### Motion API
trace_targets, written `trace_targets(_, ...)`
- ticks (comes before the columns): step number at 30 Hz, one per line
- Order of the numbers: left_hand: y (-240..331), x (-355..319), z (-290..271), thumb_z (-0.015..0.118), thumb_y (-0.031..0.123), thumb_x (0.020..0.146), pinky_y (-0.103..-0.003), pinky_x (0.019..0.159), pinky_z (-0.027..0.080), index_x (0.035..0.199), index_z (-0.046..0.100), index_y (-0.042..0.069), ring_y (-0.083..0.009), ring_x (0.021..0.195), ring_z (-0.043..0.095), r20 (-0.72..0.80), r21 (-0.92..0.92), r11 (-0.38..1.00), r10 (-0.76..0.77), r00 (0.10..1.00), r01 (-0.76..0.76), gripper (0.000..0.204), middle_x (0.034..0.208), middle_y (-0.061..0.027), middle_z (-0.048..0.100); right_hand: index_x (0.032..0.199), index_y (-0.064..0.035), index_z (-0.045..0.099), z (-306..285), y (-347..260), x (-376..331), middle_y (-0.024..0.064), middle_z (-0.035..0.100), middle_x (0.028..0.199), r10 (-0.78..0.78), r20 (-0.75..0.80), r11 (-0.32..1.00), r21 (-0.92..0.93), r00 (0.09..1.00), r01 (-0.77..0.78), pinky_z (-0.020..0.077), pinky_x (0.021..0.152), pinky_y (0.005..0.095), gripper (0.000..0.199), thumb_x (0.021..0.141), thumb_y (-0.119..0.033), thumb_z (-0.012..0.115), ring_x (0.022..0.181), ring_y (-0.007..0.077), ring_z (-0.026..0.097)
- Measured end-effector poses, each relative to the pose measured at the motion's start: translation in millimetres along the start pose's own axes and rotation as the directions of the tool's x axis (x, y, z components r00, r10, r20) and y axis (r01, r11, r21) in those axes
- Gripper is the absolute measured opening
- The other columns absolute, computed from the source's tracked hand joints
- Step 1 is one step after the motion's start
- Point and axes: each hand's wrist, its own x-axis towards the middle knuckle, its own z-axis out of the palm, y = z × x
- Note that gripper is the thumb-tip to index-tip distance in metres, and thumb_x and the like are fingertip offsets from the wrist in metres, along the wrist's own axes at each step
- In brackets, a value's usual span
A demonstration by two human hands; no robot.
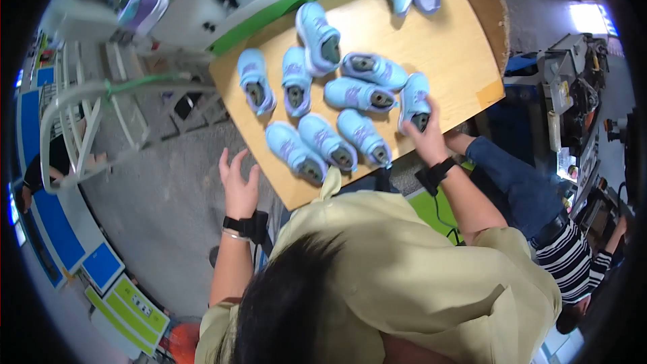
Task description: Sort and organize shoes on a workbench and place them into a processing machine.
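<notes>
Dark hair and a pale yellow shirt [404, 276] closest below, right hand [423, 133] grasping a light blue shoe [414, 100] at the wooden table [431, 34] edge, left hand [239, 182] open and empty over the floor, nine more blue shoes [327, 141] clustered just beside.

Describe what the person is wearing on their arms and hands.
Both hands are bare. The left hand has a black wrist strap with a thin bracelet; the right hand has a black band with a dark cable trailing down. Short pale yellow sleeves cover the upper arms.
</notes>
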Motion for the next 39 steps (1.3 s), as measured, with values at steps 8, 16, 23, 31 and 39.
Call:
trace_targets(8,-102,-59,-60,0.069,0.018,0.083,-0.046,0.113,0.027,0.125,0.057,0.009,-0.0434,0.138,0.027,-0.070,0.008,0.994,-0.111,0.991,0.112,0.044,0.151,-0.0263,0.024,0.138,-0.0017,0.040,28,-104,-21,0.0250,0.035,0.142,-0.507,-0.285,0.836,-0.391,0.813,0.384,0.0266,0.112,0.0451,0.059,0.084,-0.007,0.063,0.134,0.0399,0.033)
trace_targets(16,-296,-118,-160,0.073,0.024,0.080,-0.048,0.113,0.026,0.124,0.059,0.009,-0.0445,0.137,0.028,-0.163,-0.105,0.972,-0.225,0.961,0.209,0.049,0.149,-0.0274,0.026,0.120,-0.0061,0.055,237,-298,-158,0.0145,0.059,0.113,-0.730,0.316,0.682,0.290,0.605,0.671,0.0485,0.086,0.0383,0.042,0.080,0.004,0.062,0.100,0.0307,0.060)
trace_targets(23,-362,-26,-321,0.071,0.025,0.082,-0.047,0.112,0.027,0.123,0.058,0.009,-0.0449,0.137,0.029,-0.337,-0.078,0.992,-0.118,0.934,0.097,0.046,0.148,-0.0283,0.027,0.120,-0.0080,0.062,270,-508,-160,0.0103,0.067,0.101,-0.837,0.503,0.440,0.384,0.215,0.812,0.0506,0.076,0.0344,0.031,0.089,-0.010,0.065,0.090,0.0245,0.063)
trace_targets(31,-286,242,-470,0.069,0.026,0.083,-0.047,0.113,0.028,0.121,0.060,0.014,-0.0413,0.139,0.029,-0.316,0.116,0.913,0.408,0.857,-0.392,0.041,0.151,-0.0226,0.028,0.139,-0.0070,0.044,279,-728,-30,0.0080,0.053,0.126,-0.599,0.511,0.725,0.018,0.617,0.689,0.0475,0.087,0.0270,0.051,0.098,-0.035,0.057,0.108,0.0146,0.056)
trace_targets(39,-212,470,-599,0.068,0.036,0.083,-0.059,0.113,0.017,0.129,0.055,0.013,-0.0363,0.146,0.017,-0.286,0.314,0.804,0.586,0.758,-0.504,0.052,0.154,-0.0200,0.027,0.148,-0.0147,0.036,395,-800,164,0.0292,0.009,0.155,-0.313,0.352,0.708,-0.533,0.882,0.463,0.0362,0.109,0.0418,0.074,0.092,-0.062,0.050,0.131,0.0427,0.044)
